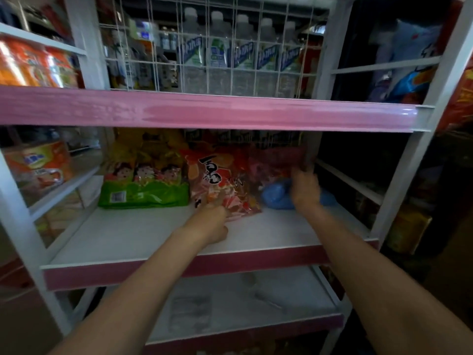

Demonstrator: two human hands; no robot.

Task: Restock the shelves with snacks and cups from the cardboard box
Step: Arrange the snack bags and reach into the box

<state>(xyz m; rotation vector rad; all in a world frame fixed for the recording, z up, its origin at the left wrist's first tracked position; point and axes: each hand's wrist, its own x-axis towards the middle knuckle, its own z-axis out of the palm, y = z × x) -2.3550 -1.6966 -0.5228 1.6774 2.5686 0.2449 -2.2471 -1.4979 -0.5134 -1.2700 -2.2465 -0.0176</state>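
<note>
Two bare forearms rise from the bottom corners of the view and converge on the middle shelf (122, 239) of a white rack with pink front edges. The left arm runs up from the lower left, its wrist crossing the shelf's front lip. The left hand (212, 224) lies low on the white board, knuckles up, its fingers curled on the near bottom edge of a red snack bag (220, 180); the fingertips are hidden under the bag, but the hand appears to pinch it.

The right arm comes from the lower right and reaches deeper. The right hand (305, 187) is blurred, its back to the camera, fingers pointing up and inward. It rests against a blue pack (275, 197) lying at the back right of the shelf, beside the red bag. Whether its fingers grip the pack or only press on it cannot be told.

The red bag leans against the back of the shelf, in the middle. A green bag (143, 190) touches its left side, with yellow packs behind it.

Above, behind a wire grid, stands a row of bottles (217, 52). Orange packs (38, 165) sit on the neighbouring rack to the left. The lower shelf (294, 290) shows white beneath the arms.
</note>
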